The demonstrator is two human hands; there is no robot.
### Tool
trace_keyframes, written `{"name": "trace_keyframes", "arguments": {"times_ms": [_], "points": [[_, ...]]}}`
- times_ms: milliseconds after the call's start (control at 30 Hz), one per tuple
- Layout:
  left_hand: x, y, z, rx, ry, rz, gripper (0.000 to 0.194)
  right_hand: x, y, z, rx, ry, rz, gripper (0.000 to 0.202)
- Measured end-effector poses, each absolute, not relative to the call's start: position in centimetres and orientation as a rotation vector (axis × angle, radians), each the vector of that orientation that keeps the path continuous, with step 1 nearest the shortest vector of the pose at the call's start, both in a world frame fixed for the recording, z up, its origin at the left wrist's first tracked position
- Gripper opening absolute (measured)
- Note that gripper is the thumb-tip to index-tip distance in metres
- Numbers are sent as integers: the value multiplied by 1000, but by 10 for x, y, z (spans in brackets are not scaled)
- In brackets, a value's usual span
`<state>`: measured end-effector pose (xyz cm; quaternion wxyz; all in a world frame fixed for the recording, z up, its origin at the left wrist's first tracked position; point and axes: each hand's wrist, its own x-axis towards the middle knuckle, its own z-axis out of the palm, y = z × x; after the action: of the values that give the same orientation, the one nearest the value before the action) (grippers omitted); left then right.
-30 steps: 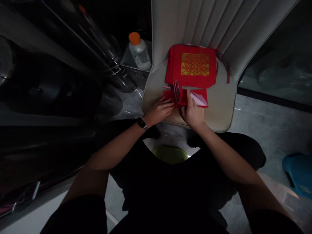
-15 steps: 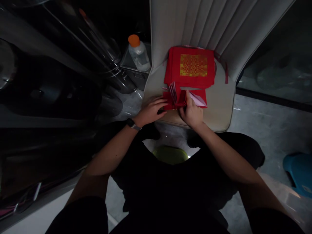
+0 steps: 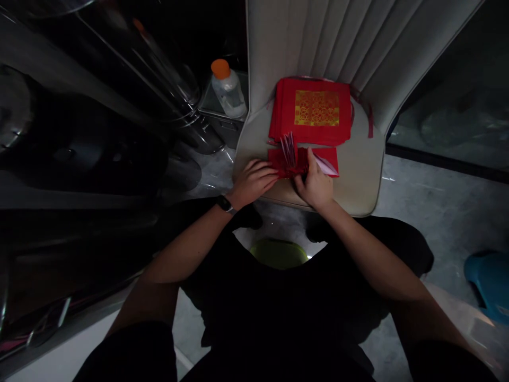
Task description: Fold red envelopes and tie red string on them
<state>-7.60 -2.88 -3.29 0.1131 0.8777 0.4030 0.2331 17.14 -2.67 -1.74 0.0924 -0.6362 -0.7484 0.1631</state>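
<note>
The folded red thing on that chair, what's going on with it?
Someone seated at a pale chair is working with both hands on a folded red piece lying on its seat. The left hand touches its left end; the right hand is on its right half, beside a pale pink opening. A pleated bundle stands up between the hands. Just behind lies a red stack with a gold panel on top.
</note>
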Motion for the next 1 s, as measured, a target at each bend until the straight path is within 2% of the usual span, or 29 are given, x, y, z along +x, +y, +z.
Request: {"name": "trace_keyframes", "arguments": {"times_ms": [467,1000], "points": [[-84,-27,-52,2613,1113,784,18,174,-28,-18,-1911,-2218,471,89],[-82,-32,-48,2558,1142,796,20,170,-28,-15,-1922,-2269,441,88]]}}
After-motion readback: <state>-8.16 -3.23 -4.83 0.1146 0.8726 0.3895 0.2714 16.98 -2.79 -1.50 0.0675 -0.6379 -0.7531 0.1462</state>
